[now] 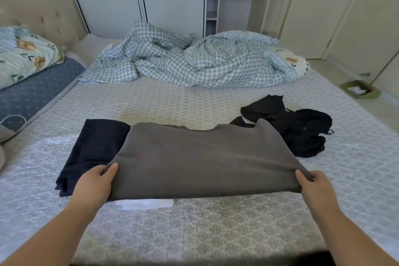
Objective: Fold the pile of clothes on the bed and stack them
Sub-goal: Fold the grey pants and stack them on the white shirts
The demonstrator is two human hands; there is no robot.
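Observation:
A grey garment (203, 157) lies spread wide across the bed (172, 101) in front of me, its near edge lifted. My left hand (95, 183) grips the near left corner, thumb on top of the cloth. My right hand (317, 188) grips the near right corner the same way. A folded dark navy garment (92, 149) lies flat to the left, partly under the grey one. A loose heap of black clothes (295, 125) sits to the right, behind the grey garment's far right corner.
A crumpled blue checked duvet (190, 60) fills the far side of the bed. Floral pillows (23, 54) and a blue dotted mat (38, 90) lie at the left. White wardrobes (138, 0) stand behind. A green dustpan (360, 90) lies on the floor at right.

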